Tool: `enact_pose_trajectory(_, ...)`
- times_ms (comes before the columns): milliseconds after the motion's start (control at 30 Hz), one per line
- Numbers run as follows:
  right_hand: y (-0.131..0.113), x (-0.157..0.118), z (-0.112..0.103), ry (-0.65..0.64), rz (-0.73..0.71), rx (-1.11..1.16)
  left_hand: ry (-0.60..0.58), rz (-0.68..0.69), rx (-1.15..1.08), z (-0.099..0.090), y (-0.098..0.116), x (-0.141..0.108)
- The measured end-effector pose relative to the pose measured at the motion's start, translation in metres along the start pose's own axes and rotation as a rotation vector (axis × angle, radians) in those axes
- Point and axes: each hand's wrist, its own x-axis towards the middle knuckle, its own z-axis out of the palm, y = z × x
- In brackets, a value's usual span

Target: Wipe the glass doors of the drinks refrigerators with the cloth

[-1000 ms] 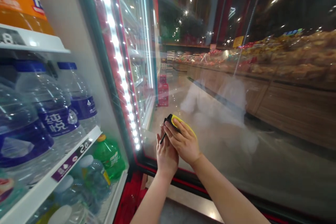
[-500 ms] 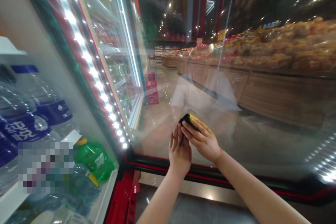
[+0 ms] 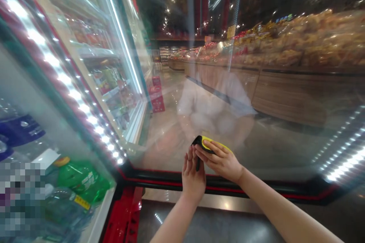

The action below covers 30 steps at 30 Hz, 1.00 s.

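A black-and-yellow scraper (image 3: 205, 142) lies against the glass door (image 3: 273, 152), low on the pane near its bottom frame. My right hand (image 3: 224, 161) is closed over its yellow handle, fingers pointing up and left. Just left of it, my left hand (image 3: 194, 176) has its fingers stretched upward and flat, close together, beside the scraper's black head. The left fingertips appear to touch the black part; the exact contact is hidden. A faint reflection of a person in a white top shows in the pane behind both hands.
At left, cooler shelves hold a green bottle (image 3: 81, 178) and bottles with purple labels (image 3: 24, 131). A bright LED strip (image 3: 68, 85) runs along the cooler's side. The door's black-and-red bottom frame (image 3: 253, 190) crosses below my hands. Through the glass appears a wooden display stand (image 3: 302, 95).
Both hands and the scraper have moved slightly down the glass, nearer the bottom frame. The camera view has shifted, so the cooler shelves lie further left.
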Motion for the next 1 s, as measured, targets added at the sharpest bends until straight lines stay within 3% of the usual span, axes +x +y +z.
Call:
enact_pose_trajectory(100,0.01,0.011,-0.013,0.045,0.148,-0.072,-0.029,0.026,-0.001,-0.011,0.006,0.034)
enact_pose_trajectory(200,0.0,0.029,-0.001,0.112,0.281,-0.101,-0.045,0.034,0.032,-0.02,-0.009,0.046)
enact_pose_trajectory(267,-0.012,0.031,0.015,0.12,0.294,-0.092,-0.054,0.057,0.054,-0.021,-0.021,0.035)
enact_pose_trajectory(367,-0.024,0.013,0.032,0.073,0.191,-0.066,-0.089,0.067,0.079,-0.014,-0.028,0.007)
enact_pose_trajectory(500,-0.01,-0.036,0.014,0.021,0.111,-0.053,-0.111,0.117,0.077,-0.001,0.001,-0.006)
enact_pose_trajectory(600,0.017,-0.056,-0.018,0.022,0.19,-0.091,-0.111,0.227,0.044,0.003,0.034,0.023)
enact_pose_trajectory(667,0.033,-0.052,-0.034,0.059,0.274,-0.12,-0.077,0.242,0.032,0.001,0.048,0.051)
enact_pose_trajectory(800,0.038,-0.021,-0.032,0.162,0.405,-0.143,-0.031,0.183,0.048,-0.007,0.044,0.08)
enact_pose_trajectory(900,0.026,-0.015,-0.014,0.2,0.373,-0.14,-0.053,0.171,0.073,-0.006,0.029,0.064)
enact_pose_trajectory(1000,0.019,-0.043,-0.006,0.167,0.279,-0.107,-0.086,0.183,0.092,0.006,0.033,0.036)
